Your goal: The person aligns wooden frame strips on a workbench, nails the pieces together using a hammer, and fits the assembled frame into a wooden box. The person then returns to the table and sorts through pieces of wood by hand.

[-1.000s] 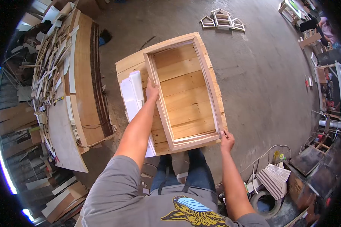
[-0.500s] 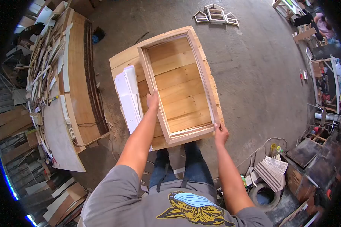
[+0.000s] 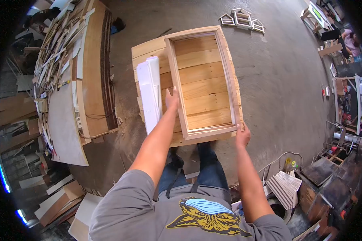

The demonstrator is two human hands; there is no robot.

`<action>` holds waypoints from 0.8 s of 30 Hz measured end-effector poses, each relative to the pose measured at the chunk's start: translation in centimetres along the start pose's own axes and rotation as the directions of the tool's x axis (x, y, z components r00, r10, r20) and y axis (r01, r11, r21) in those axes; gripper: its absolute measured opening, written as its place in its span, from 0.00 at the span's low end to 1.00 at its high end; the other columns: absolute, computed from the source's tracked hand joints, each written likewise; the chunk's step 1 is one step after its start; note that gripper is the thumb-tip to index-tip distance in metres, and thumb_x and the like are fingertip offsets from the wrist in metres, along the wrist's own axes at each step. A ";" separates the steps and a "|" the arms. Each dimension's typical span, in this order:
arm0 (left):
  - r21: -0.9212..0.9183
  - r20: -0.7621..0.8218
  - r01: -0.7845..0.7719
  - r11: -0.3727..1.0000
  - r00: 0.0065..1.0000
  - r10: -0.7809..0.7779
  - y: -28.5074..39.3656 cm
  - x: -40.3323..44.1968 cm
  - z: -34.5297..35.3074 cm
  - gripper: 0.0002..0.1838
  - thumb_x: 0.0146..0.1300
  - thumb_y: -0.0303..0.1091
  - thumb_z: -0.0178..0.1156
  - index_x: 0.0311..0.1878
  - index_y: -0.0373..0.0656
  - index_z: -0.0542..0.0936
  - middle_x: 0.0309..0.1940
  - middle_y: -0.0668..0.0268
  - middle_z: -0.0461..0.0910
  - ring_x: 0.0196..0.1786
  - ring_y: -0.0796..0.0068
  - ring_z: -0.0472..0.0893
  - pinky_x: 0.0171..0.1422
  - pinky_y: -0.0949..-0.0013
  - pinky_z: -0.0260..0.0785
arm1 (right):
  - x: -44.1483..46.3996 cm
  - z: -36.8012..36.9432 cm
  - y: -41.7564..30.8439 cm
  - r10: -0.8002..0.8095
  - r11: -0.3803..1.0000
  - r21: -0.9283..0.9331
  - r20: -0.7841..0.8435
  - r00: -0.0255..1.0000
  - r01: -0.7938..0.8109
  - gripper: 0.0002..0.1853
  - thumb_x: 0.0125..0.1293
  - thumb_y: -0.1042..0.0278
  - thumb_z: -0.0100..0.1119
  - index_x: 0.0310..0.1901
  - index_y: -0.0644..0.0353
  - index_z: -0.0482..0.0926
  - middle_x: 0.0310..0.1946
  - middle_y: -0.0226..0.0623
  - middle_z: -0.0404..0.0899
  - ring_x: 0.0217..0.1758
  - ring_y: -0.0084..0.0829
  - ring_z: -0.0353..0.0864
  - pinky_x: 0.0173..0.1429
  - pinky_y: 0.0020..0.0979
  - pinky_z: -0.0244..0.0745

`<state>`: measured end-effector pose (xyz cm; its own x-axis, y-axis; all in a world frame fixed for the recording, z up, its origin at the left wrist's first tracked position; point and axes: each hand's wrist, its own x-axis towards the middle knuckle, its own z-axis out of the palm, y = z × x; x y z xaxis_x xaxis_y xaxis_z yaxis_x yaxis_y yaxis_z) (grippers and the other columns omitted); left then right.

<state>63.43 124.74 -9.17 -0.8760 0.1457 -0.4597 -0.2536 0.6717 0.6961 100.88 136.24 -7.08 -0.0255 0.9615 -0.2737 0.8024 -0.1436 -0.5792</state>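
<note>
A rectangular wooden frame [image 3: 183,96] lies on a table of light planks [image 3: 149,47], its long sides running away from me. My left hand [image 3: 172,99] is at the frame's left side, thumb and a finger spread apart against the outer edge. At the near right corner, my right hand [image 3: 243,134] has its fingers bent around the frame's edge. White strips [image 3: 149,94] lie on the planks left of the frame, close to my left hand.
Wood offcuts [image 3: 60,60] cover stacked boards [image 3: 94,76] at left. Small house-shaped frames [image 3: 243,19] stand on the floor ahead. A person [image 3: 351,42] is at far right. Striped panels [image 3: 284,188] and a tire [image 3: 278,209] lie near right.
The view has shifted. My left hand's fingers have spread from their closer hold on the frame's left side. My right hand remains by the near right corner.
</note>
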 end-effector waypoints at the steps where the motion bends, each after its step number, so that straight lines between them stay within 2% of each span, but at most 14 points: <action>1: 0.002 -0.081 -0.070 0.998 0.994 0.069 -0.6 -0.5 -0.5 0.41 0.77 0.57 0.57 0.80 0.33 0.63 0.72 0.43 0.74 0.76 0.48 0.73 0.78 0.58 0.64 | -0.9 -1.1 -1.3 -0.032 0.999 -0.033 -0.031 0.999 0.031 0.24 0.70 0.54 0.67 0.60 0.61 0.84 0.54 0.53 0.85 0.58 0.53 0.83 0.63 0.46 0.76; 4: -0.209 0.069 -0.171 0.963 0.980 0.189 -1.9 -4.9 -3.9 0.34 0.78 0.53 0.58 0.73 0.32 0.73 0.61 0.46 0.83 0.65 0.54 0.81 0.69 0.61 0.70 | -3.2 -1.2 -3.0 -0.183 0.981 -0.074 -0.084 0.980 0.177 0.23 0.72 0.55 0.66 0.61 0.62 0.83 0.53 0.53 0.85 0.59 0.53 0.83 0.65 0.46 0.76; 6: -0.239 0.040 -0.273 0.932 0.956 0.290 -4.0 -7.9 -5.9 0.27 0.79 0.49 0.59 0.63 0.31 0.81 0.46 0.56 0.88 0.50 0.68 0.85 0.58 0.65 0.75 | -5.4 -0.7 -4.1 -0.279 0.960 -0.028 -0.054 0.959 0.278 0.21 0.73 0.58 0.65 0.60 0.62 0.84 0.52 0.52 0.85 0.58 0.52 0.83 0.64 0.45 0.77; 8: -0.302 0.210 -0.135 0.944 0.956 0.204 -4.6 -11.3 -9.6 0.25 0.78 0.49 0.61 0.58 0.31 0.84 0.39 0.64 0.87 0.42 0.76 0.84 0.52 0.68 0.76 | -8.5 0.0 -6.3 -0.361 0.930 0.082 0.022 0.932 0.359 0.19 0.73 0.61 0.64 0.59 0.63 0.84 0.51 0.51 0.86 0.56 0.50 0.84 0.62 0.44 0.78; 10: -0.299 0.272 -0.088 0.950 0.947 0.174 -6.7 -13.5 -12.5 0.22 0.78 0.46 0.61 0.58 0.33 0.84 0.43 0.65 0.89 0.44 0.77 0.86 0.52 0.70 0.78 | -13.2 0.2 -10.0 -0.414 0.903 0.159 0.082 0.906 0.398 0.16 0.73 0.64 0.63 0.57 0.63 0.85 0.49 0.51 0.86 0.53 0.48 0.86 0.60 0.43 0.80; 13: -0.432 0.327 -0.074 0.899 0.916 0.232 -9.6 -16.0 -17.7 0.22 0.77 0.45 0.62 0.59 0.33 0.84 0.43 0.64 0.89 0.41 0.78 0.86 0.49 0.71 0.78 | -20.1 2.8 -14.3 -0.554 0.820 0.240 0.100 0.827 0.520 0.14 0.72 0.67 0.64 0.54 0.63 0.86 0.46 0.50 0.87 0.48 0.46 0.87 0.57 0.42 0.81; 15: -0.472 0.305 -0.085 0.878 0.918 0.253 -11.3 -16.7 -21.9 0.22 0.77 0.45 0.62 0.59 0.32 0.84 0.43 0.63 0.89 0.39 0.78 0.86 0.49 0.71 0.78 | -24.6 5.5 -16.5 -0.647 0.749 0.257 0.084 0.758 0.611 0.12 0.71 0.69 0.65 0.52 0.63 0.87 0.42 0.48 0.87 0.43 0.42 0.87 0.52 0.41 0.81; 18: -0.478 0.235 -0.126 0.869 0.935 0.265 -14.1 -17.5 -29.1 0.20 0.77 0.43 0.62 0.57 0.32 0.85 0.43 0.65 0.88 0.40 0.79 0.85 0.49 0.72 0.78 | -32.9 7.2 -21.7 -0.736 0.667 0.345 0.168 0.655 0.661 0.11 0.71 0.70 0.66 0.52 0.63 0.87 0.39 0.46 0.86 0.40 0.39 0.87 0.48 0.39 0.81; 19: -0.523 0.180 -0.146 0.839 0.944 0.277 -15.2 -17.9 -31.5 0.20 0.77 0.44 0.62 0.55 0.34 0.85 0.39 0.67 0.87 0.38 0.79 0.83 0.47 0.71 0.77 | -35.6 8.3 -23.0 -0.777 0.618 0.391 0.171 0.606 0.682 0.11 0.71 0.70 0.67 0.52 0.63 0.87 0.38 0.44 0.86 0.37 0.36 0.85 0.46 0.38 0.81; 21: -0.569 0.080 -0.209 0.795 0.948 0.307 -17.2 -18.7 -36.8 0.19 0.77 0.45 0.61 0.51 0.35 0.86 0.34 0.69 0.86 0.36 0.80 0.81 0.44 0.71 0.75 | -40.7 10.3 -25.4 -0.836 0.546 0.434 0.219 0.503 0.717 0.12 0.71 0.70 0.68 0.53 0.63 0.86 0.38 0.43 0.86 0.37 0.35 0.85 0.46 0.36 0.81; 24: -0.584 -0.040 -0.186 0.790 0.979 0.201 -17.8 -23.0 -48.1 0.19 0.78 0.46 0.61 0.46 0.35 0.85 0.34 0.70 0.85 0.36 0.82 0.80 0.43 0.71 0.74 | -49.9 11.9 -29.7 -0.871 0.489 0.524 0.330 0.363 0.697 0.13 0.71 0.70 0.68 0.55 0.63 0.86 0.40 0.42 0.87 0.39 0.32 0.86 0.48 0.34 0.82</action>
<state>68.32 74.50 15.54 -0.9248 0.2489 -0.2877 -0.2765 0.0796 0.9577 71.25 89.74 14.66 -0.9051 0.3971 0.1518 0.0625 0.4775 -0.8764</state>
